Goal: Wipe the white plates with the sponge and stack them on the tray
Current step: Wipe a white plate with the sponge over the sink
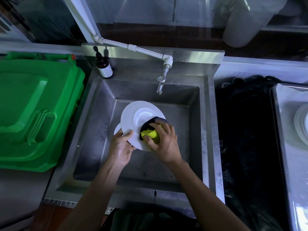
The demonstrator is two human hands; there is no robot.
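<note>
Left hand [122, 145] pinches the plate [133, 120] rim over the sink [191, 130]; right hand [164, 144] clutches the sponge [150, 134]. Hard scrubbing could slip that wet plate loose.

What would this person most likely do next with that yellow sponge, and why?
Probably sweep the yellow-green sponge up across the round white plate. The right hand presses it at the plate's near rim only, while the left hand grips the plate over the steel sink, so most of its face looks unwiped. Stacking on the tray would follow.
</note>
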